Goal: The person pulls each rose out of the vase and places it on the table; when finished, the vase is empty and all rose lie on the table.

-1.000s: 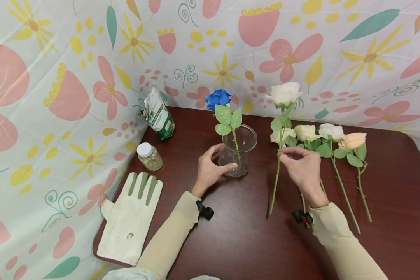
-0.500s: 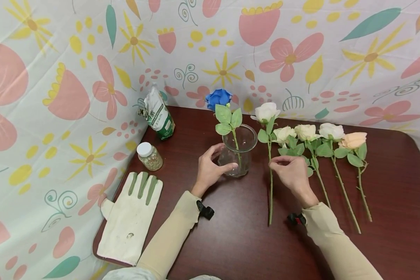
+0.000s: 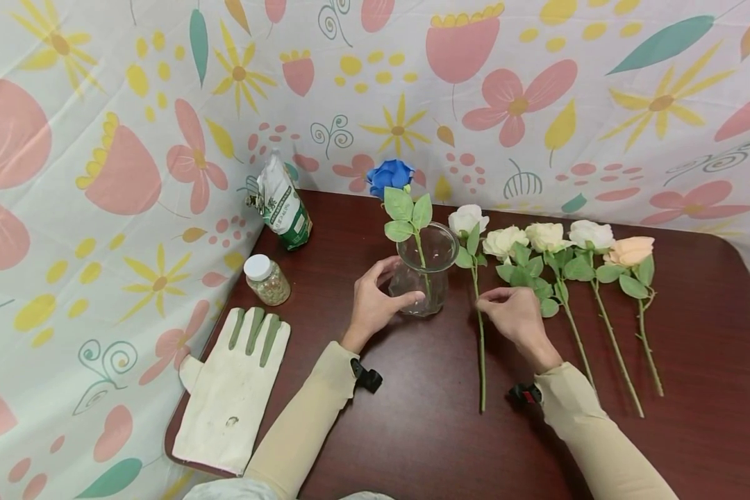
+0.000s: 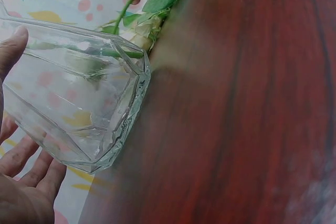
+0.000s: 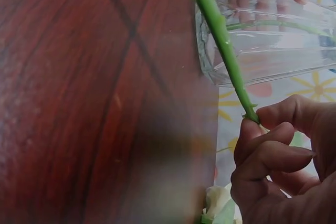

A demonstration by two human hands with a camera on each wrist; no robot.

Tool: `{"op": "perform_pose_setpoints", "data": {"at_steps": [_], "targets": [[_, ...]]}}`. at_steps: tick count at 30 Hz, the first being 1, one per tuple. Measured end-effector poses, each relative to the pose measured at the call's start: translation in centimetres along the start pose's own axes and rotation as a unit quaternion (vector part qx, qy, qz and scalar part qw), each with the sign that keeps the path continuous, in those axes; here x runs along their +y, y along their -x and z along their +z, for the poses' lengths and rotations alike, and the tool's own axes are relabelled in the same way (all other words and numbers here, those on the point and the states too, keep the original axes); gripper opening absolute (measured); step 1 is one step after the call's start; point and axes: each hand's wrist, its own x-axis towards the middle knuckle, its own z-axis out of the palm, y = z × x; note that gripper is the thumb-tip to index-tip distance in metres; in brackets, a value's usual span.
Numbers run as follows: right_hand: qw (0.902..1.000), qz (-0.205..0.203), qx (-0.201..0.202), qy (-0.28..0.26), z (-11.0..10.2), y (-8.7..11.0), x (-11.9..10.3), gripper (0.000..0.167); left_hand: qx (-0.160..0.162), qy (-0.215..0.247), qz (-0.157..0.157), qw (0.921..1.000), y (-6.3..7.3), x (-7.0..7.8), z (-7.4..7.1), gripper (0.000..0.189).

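My left hand (image 3: 378,298) holds the clear glass vase (image 3: 435,297) from its left side, thumb in front. In the left wrist view the other fingers lie along the far wall of the faceted vase (image 4: 86,121). A blue rose (image 3: 390,178) stands in the vase, leaning left, its stem showing through the glass. Just right of the vase, my right hand (image 3: 514,314) pinches a white rose (image 3: 468,219) mid-stem between thumb and fingertips. The right wrist view shows that green stem (image 5: 223,43) with small thorns, crossing in front of the vase.
Right of my right hand lie cream roses (image 3: 505,243), a white rose (image 3: 591,235) and a peach rose (image 3: 630,251). At left are a work glove (image 3: 234,396), a white-capped jar (image 3: 267,280) and a green-and-white bag (image 3: 286,208). A floral curtain (image 3: 400,83) borders the table's back and left.
My right hand has brought the white rose left and down, closer to the vase, uncovering the cream roses behind it. The left hand, vase and blue rose stay in place.
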Motion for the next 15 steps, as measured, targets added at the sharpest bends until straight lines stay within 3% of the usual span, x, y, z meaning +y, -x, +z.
{"op": "perform_pose_setpoints", "data": {"at_steps": [15], "targets": [[0.9994,0.005,-0.031,0.013,0.22,-0.32,1.05,0.022,-0.006,-0.002,-0.005,1.0000,0.10,0.01,-0.09,0.075]]}}
